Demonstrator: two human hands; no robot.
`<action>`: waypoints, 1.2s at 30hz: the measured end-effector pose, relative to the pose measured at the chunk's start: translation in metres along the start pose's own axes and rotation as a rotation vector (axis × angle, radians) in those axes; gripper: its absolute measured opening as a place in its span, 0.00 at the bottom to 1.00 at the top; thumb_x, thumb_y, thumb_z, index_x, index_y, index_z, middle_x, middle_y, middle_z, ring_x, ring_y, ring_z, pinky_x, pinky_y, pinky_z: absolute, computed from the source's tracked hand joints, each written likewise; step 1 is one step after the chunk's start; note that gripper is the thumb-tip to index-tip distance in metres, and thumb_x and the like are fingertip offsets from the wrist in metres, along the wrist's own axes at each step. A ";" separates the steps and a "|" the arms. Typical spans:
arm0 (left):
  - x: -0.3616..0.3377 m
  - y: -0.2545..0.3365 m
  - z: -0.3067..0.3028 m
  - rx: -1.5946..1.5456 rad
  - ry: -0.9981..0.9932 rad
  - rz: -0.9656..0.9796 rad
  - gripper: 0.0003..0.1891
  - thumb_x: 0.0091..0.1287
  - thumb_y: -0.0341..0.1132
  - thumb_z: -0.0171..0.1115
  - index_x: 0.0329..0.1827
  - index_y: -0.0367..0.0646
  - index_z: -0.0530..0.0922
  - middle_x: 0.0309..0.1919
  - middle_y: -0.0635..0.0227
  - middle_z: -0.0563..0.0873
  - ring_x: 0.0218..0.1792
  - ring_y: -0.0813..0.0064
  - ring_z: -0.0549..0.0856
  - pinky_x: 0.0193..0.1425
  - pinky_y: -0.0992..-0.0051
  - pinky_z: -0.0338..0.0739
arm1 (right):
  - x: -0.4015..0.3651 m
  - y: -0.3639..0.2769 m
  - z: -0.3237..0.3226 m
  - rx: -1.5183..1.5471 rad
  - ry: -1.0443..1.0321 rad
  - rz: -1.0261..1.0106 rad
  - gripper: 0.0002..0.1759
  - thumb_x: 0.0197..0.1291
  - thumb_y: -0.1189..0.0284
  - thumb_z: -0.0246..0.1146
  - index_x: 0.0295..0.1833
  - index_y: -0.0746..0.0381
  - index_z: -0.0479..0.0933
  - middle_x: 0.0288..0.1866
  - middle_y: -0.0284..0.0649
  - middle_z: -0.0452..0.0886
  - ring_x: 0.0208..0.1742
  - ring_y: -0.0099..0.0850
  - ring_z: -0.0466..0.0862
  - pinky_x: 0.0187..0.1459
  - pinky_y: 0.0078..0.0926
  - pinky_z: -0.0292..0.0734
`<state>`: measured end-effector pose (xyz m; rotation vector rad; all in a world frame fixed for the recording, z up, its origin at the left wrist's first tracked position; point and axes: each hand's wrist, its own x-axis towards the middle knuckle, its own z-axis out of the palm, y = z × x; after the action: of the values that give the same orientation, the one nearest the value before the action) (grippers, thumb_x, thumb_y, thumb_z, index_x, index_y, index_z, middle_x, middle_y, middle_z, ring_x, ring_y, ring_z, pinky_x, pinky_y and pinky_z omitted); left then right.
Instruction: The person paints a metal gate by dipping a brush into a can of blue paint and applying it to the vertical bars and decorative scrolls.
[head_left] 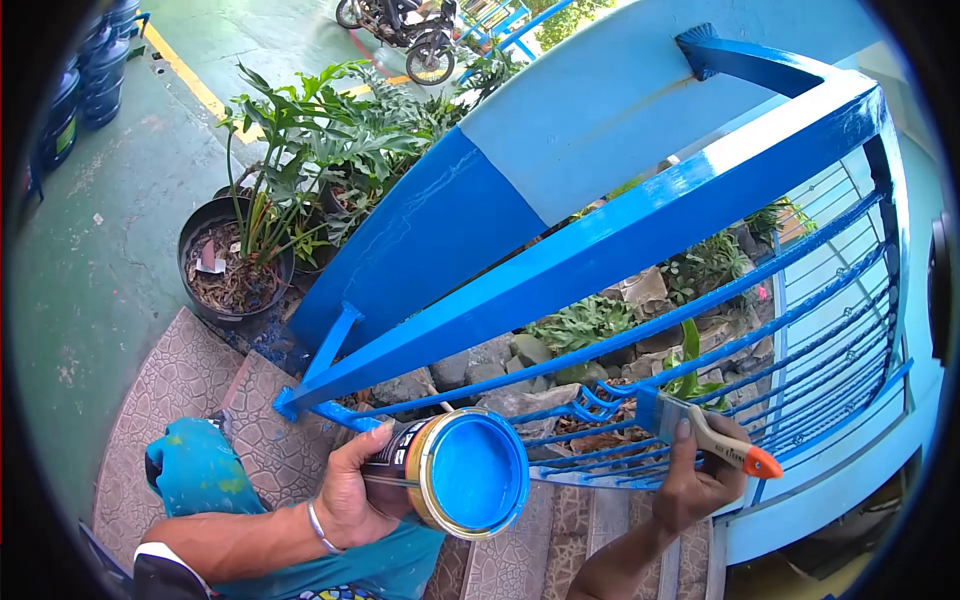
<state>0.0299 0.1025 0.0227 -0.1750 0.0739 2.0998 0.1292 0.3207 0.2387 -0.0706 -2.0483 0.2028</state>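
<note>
My left hand (357, 488) is wrapped round a paint can (400, 452), its open top tilted toward me. Bright blue paint (480, 470) fills the can, and some coats the rim. In my right hand (703, 472) is a paintbrush (712, 435) with a pale wooden handle and an orange tip. Its blue-stained bristles point up and left, overlapping the bars of the blue metal railing (600, 240). A curled ornament (597, 402) on the bars sits just left of the bristles. The broad top rail looks glossy blue.
Stone-patterned steps (510, 545) run beneath my hands. Left of the railing stands a potted plant (235, 270) beside a two-tone blue wall (430, 230). Rocks and plants (530, 350) lie behind the bars. Blue water jugs (100, 70) and a motorcycle (425, 45) are farther off.
</note>
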 end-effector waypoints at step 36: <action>-0.002 -0.001 0.006 0.058 -0.036 -0.019 0.40 0.69 0.65 0.64 0.76 0.47 0.79 0.73 0.54 0.84 0.74 0.49 0.82 0.82 0.41 0.71 | 0.042 -0.027 -0.012 -0.450 -0.192 -0.640 0.18 0.57 0.79 0.76 0.53 0.58 0.86 0.50 0.40 0.88 0.50 0.41 0.86 0.54 0.41 0.81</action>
<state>0.0313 0.1019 0.0288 -0.1021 0.1109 2.0788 0.1213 0.3008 0.2855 0.3353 -2.1615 -0.6705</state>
